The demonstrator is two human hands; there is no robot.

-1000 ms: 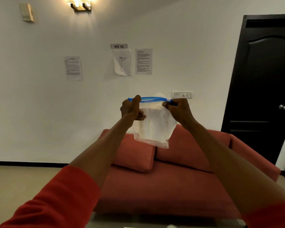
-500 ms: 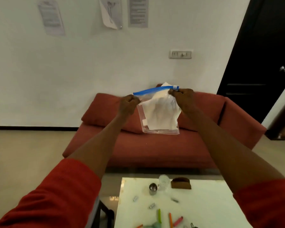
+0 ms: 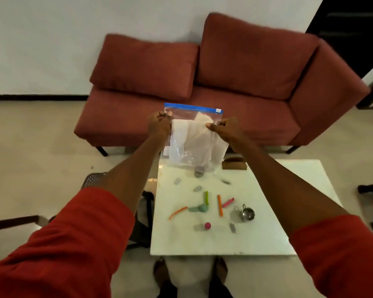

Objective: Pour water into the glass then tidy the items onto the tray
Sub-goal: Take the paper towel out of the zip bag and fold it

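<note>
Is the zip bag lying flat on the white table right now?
No, both the left hand and right hand hold the zip bag up above the table.

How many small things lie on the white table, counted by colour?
Orange: 2, a curved strip and a stick
Pink: 2, a stick and a round cap
Green: 2, a stick and a pale tool
Small grey pieces: 4
Steel cups: 2
Brown holder: 1
Total: 13

steel cup (image 3: 247, 213) | upright | table's right | glass indistinct
</note>
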